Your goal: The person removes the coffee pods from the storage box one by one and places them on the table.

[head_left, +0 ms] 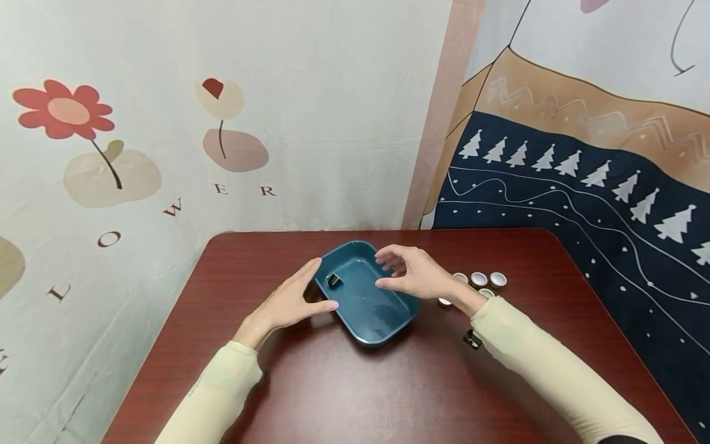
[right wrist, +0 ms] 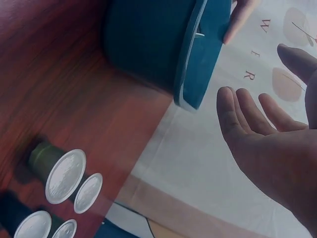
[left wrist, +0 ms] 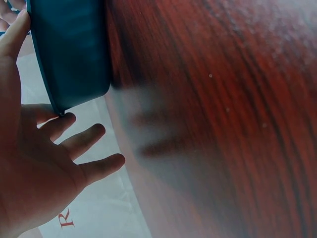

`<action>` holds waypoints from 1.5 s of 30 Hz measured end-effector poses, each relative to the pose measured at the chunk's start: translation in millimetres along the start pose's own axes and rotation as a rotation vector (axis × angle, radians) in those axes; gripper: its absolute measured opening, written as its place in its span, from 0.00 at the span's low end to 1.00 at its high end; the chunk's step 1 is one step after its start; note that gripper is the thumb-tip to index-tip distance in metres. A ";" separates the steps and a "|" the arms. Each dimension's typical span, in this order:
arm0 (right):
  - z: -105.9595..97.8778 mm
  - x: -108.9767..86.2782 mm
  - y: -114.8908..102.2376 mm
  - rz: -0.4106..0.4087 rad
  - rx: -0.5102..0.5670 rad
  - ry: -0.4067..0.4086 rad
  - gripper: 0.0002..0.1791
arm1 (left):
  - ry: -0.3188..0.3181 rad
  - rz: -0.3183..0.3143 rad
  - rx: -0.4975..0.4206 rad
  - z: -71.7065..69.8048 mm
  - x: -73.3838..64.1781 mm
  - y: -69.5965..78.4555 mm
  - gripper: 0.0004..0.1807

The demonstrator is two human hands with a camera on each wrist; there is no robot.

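A deep blue-green rectangular dish (head_left: 368, 296) stands on the table, turned at an angle. Lying on its side in the dish's left part is one small dark capsule (head_left: 333, 280). My left hand (head_left: 288, 299) is at the dish's left side, thumb and fingertips at the rim, the other fingers spread out straight in the left wrist view. Above the dish's right side hovers my right hand (head_left: 416, 271), fingers loosely bent and holding nothing. To its right, several coffee capsules (right wrist: 65, 176) with silvery foil lids stand on the table, partly hidden by my right wrist in the head view.
The reddish-brown wooden table (head_left: 310, 388) has rounded far corners. Behind it hangs a pale printed cloth (head_left: 333, 123), with a navy patterned cloth (head_left: 499, 185) on the right. Beneath the right cuff shows a small black device (head_left: 473, 339).
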State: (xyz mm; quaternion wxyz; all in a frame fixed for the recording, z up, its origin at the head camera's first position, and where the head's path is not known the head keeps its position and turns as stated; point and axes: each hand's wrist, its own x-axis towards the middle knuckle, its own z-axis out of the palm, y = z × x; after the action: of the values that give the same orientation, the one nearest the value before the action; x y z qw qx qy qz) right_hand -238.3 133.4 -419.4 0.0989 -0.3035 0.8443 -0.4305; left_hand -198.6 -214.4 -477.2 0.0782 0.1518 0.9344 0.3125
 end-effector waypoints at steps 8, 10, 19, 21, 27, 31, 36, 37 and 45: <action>9.6 17.3 -5.0 -0.023 -0.015 -0.068 0.32 | -0.005 -0.007 -0.013 0.2 -0.5 -1.3 0.70; 11.9 21.7 -5.3 -0.022 -0.017 -0.085 0.32 | -0.010 -0.011 -0.017 -0.1 -0.6 -1.2 0.70; 23.4 41.0 -6.3 -0.022 -0.071 -0.138 0.32 | -0.013 -0.009 -0.017 -1.3 0.2 -1.1 0.69; 26.9 45.4 -6.6 -0.019 -0.081 -0.152 0.32 | -0.011 -0.008 -0.013 -1.0 0.6 -1.4 0.69; 35.8 56.4 -8.0 0.019 -0.109 -0.207 0.34 | -0.008 0.000 -0.007 0.5 1.4 -2.9 0.69; 39.1 61.5 -9.6 0.041 -0.135 -0.233 0.34 | -0.008 0.004 -0.010 1.2 1.2 -4.0 0.69; 41.6 67.9 -9.9 0.050 -0.154 -0.244 0.33 | -0.014 0.003 -0.023 0.7 0.1 -3.4 0.69; 42.3 69.0 -10.0 0.053 -0.157 -0.247 0.33 | -0.014 0.004 -0.026 0.7 0.1 -3.4 0.69; 48.2 78.2 -9.4 0.065 -0.199 -0.302 0.33 | -0.009 0.018 -0.023 0.8 0.3 -5.2 0.69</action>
State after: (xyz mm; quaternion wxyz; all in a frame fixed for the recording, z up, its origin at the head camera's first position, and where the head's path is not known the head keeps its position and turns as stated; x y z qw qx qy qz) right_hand -275.9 50.4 -434.1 0.2081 -0.3457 0.8676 -0.2907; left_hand -199.9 -217.8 -481.0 0.0814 0.1609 0.9290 0.3230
